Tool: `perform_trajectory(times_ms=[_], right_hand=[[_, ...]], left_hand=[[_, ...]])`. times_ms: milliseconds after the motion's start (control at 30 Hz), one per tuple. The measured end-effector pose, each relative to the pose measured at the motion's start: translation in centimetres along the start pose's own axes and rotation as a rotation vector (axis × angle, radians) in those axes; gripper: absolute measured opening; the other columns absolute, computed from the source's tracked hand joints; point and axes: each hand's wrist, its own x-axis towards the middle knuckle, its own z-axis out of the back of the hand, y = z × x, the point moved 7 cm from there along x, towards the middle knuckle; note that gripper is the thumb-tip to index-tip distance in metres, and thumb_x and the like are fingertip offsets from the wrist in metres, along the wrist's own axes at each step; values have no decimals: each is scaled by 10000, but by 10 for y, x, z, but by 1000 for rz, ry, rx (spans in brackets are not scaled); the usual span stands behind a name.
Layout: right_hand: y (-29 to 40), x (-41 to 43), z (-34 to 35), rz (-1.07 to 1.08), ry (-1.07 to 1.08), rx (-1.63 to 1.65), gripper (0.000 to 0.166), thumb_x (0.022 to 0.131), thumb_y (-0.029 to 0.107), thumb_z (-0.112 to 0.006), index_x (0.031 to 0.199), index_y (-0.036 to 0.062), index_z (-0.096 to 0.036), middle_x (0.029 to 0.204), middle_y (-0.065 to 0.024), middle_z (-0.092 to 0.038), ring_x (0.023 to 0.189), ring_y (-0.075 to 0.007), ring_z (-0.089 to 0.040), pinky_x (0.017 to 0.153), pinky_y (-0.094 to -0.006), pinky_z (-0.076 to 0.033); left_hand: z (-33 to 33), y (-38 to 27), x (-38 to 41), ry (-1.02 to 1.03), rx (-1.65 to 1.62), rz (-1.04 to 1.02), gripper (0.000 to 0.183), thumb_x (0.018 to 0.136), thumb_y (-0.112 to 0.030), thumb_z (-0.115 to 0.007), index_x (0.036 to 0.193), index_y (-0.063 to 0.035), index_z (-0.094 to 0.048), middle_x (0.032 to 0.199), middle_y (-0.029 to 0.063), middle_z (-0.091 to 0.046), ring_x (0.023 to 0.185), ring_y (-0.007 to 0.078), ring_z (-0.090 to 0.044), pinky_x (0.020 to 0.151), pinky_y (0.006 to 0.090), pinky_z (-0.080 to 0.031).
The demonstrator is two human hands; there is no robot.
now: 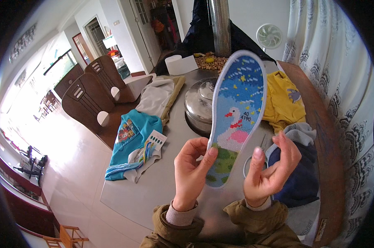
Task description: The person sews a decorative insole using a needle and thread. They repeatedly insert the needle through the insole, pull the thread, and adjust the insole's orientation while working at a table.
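Note:
My left hand (193, 170) pinches the left edge of an embroidered shoe insole (236, 121), held upright above the table. A white goose or swan on a blue and green ground decorates it, with printed numbers beside the bird. To the right of the insole, my right hand (269, 173) has its fingers apart and its thumb and forefinger raised. Whether it holds a fine needle or thread cannot be told. Behind the right hand lie scissors (246, 166), partly hidden. At the left, colored embroidery threads (146, 153) with a punched card (156, 139) rest on a blue garment (137, 127).
A lidded metal pot (199, 102) sits in the grey table (128, 198) behind the insole. Folded yellow (283, 99) and navy (298, 176) clothes lie at the right. A paper roll (174, 64) stands at the back, near brown chairs (84, 102) and a metal flue pipe (220, 28).

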Motion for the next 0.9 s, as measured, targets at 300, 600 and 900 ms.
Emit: perform_trajectory(times_ms=[300, 600, 900], right_hand=[[0, -4, -34, 32, 425, 25, 243, 624, 46, -683, 857, 100, -641, 833, -32, -545, 783, -240, -486, 676, -339, -409], [-2, -10, -40, 113, 493, 121, 257, 662, 4, -613, 902, 82, -567, 843, -55, -554, 718, -253, -508, 645, -353, -409], [-25, -18, -33, -350, 284, 606, 90, 847, 10, -497, 931, 12, -468, 812, -107, -577, 642, -177, -554, 609, -265, -465]], left_hand=[[-10, 1, -3, 49, 115, 19, 209, 804, -81, -621, 971, 8, -530, 862, 12, -572, 791, 54, -515, 642, 186, -470], [-13, 1, -4, 53, 195, 1, 188, 803, -60, -612, 958, 3, -528, 851, 8, -570, 773, 53, -514, 622, 181, -465], [-1, 0, 1, -16, 271, -9, 179, 811, -77, -604, 947, 9, -524, 830, 17, -569, 755, 53, -514, 592, 176, -450]])
